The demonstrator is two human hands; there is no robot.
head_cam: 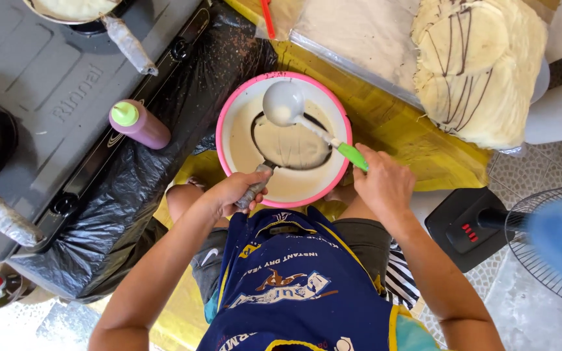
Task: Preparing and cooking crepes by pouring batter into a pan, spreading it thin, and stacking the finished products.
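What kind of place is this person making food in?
Probably a small floor-level crepe-making spot: a gas stove with pans, a pink-rimmed bowl of batter with a ladle, and a stack of thin cooked crepes nearby.

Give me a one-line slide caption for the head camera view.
Left hand holds a small pan over a pink-rimmed batter bowl; right hand holds a green-handled ladle.

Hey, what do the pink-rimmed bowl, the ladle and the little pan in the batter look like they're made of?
The bowl looks like plastic: bright pink rim, smooth matt white inside. The ladle, held by the right hand, seems plastic too, with a glossy white scoop and green handle. The small pan in the left hand is probably dark metal; batter coats it, and its handle looks wrapped in film.
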